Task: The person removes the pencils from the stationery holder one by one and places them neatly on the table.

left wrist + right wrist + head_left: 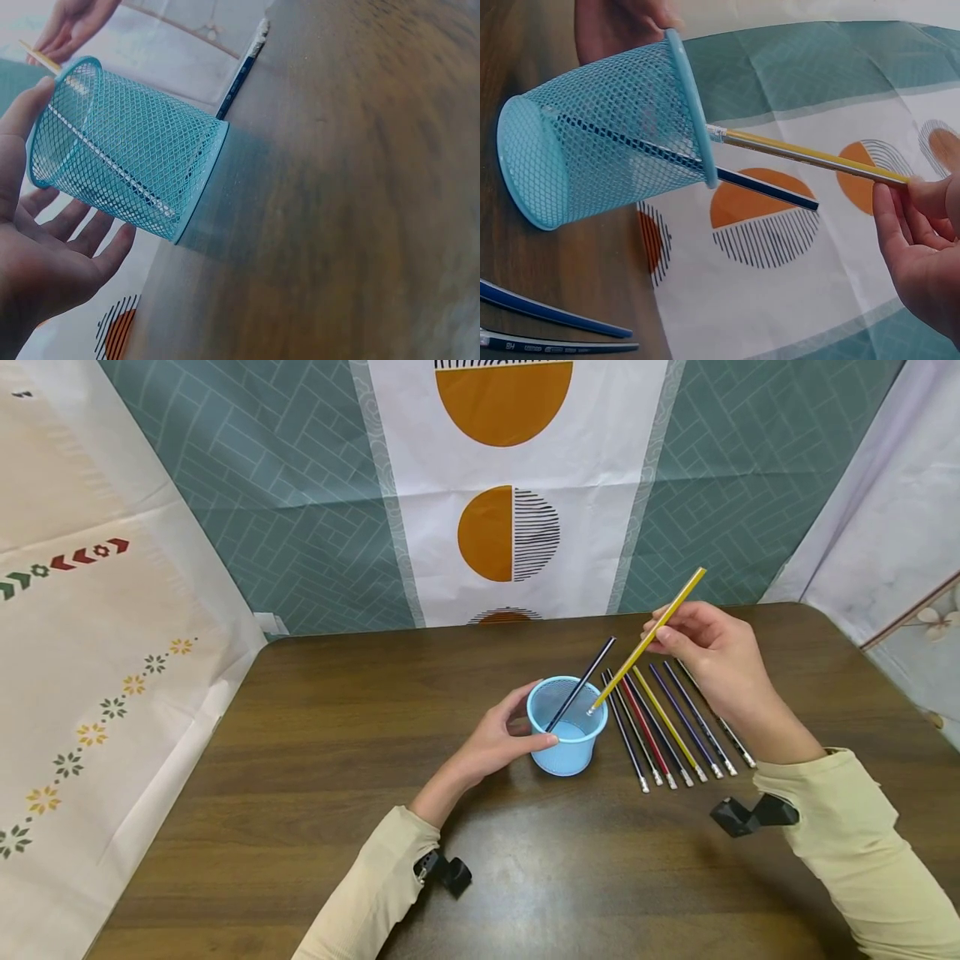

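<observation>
My left hand (495, 739) holds a light blue mesh pencil cup (566, 762) standing on the table, thumb at the rim and fingers around its far side. Inside the cup leans a dark blue pencil (594, 667), its upper end sticking out past the rim. Between thumb and fingertips, my right hand (720, 652) pinches a yellow pencil (656, 637) near its upper part. That pencil slants, with its eraser end at the cup's mouth, as the right wrist view shows beside the rim (694, 105).
Right of the cup, several pencils lie side by side on the brown wooden table (360, 793), erasers toward me, among them a red pencil (651, 727) and another yellow pencil (667, 720). A patterned cloth (315, 510) hangs behind the table.
</observation>
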The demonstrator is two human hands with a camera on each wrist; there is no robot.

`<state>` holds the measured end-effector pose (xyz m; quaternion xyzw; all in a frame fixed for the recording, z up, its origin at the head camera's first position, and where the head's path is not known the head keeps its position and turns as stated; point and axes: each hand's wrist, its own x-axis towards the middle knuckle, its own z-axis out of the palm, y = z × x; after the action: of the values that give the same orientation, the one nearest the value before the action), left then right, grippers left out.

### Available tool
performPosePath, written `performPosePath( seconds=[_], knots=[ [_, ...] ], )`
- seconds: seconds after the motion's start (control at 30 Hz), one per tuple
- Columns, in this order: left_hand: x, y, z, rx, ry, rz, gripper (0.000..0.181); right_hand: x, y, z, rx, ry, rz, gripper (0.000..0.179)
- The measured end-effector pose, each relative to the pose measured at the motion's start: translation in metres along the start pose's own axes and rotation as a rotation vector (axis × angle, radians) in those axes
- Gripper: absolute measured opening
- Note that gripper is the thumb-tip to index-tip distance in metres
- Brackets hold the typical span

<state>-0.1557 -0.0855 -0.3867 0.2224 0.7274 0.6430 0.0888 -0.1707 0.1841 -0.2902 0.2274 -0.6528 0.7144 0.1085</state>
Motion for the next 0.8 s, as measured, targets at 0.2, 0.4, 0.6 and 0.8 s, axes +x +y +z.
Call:
performPosePath(
  seconds=[0.2, 0.4, 0.6, 0.8],
  knots=[
    [0.000, 0.003, 0.001, -0.013, -0.005, 0.001, 0.073, -0.001, -0.004, -0.010, 0.171, 0.008, 0.025, 0.017],
    [0.001, 0.004, 0.001, -0.016, -0.001, 0.003, 0.072, -0.001, -0.004, -0.017, 0.262, -0.001, 0.016, 0.016],
    [0.000, 0.003, 0.000, -0.009, 0.005, -0.001, 0.070, -0.003, -0.001, -0.020, 0.229, -0.035, 0.035, 0.018],
    [0.000, 0.002, 0.001, -0.014, 0.003, -0.014, 0.071, -0.007, 0.004, -0.024, 0.039, -0.055, 0.085, 0.019]
  ],
)
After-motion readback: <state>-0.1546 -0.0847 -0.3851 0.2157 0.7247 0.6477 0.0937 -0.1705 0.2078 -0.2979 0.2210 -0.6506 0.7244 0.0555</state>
